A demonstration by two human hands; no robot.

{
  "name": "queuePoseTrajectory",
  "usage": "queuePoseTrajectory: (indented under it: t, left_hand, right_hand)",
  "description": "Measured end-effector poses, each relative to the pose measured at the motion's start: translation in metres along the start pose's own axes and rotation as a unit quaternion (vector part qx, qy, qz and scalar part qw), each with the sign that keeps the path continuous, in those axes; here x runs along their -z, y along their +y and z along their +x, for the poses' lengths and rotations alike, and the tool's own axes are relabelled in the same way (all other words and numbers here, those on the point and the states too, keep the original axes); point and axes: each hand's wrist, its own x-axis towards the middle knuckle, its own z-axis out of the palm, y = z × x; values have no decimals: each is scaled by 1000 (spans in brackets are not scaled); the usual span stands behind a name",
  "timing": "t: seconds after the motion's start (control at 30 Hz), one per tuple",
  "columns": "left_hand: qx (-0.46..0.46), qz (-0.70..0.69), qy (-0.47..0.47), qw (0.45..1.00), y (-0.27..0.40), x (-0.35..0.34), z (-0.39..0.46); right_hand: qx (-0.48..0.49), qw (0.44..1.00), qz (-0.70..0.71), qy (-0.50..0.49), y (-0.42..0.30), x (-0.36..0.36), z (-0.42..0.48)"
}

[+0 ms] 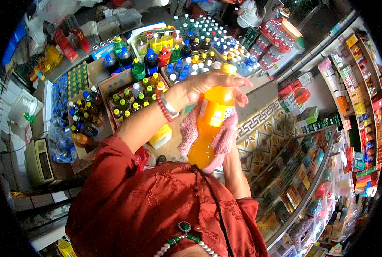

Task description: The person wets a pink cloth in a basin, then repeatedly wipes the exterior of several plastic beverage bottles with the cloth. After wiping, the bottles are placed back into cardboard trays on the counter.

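My left hand, with a red bead bracelet and a metal bangle at the wrist, grips the neck of a plastic bottle of orange soda just below its yellow cap. The bottle is tilted close in front of my chest. A pink cloth wraps around the back and both sides of its lower body. My right hand holds the cloth against the bottle from behind; its fingers are hidden by the cloth and bottle.
Open cartons of capped drink bottles stand ahead and to the left. A yellow box lies below my left forearm. On the right are a glass display counter and stocked shelves. A person in a white top is at the far side.
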Motion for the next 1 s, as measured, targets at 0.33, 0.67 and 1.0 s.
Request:
queuePoseTrajectory:
  t: [0.33, 0.67, 1.0]
  left_hand:
    - [-135, 55, 257, 955, -15, -21, -14]
    - [-226, 17, 276, 934, 4, -23, -35]
    - [-284, 39, 283, 915, 14, -14, -52]
  right_hand:
    - [90, 954, -280, -63, -35, -21, -2]
    - [303, 733, -608, 34, -9, -26, -19]
    - [51, 954, -267, -130, 2, 33, -6]
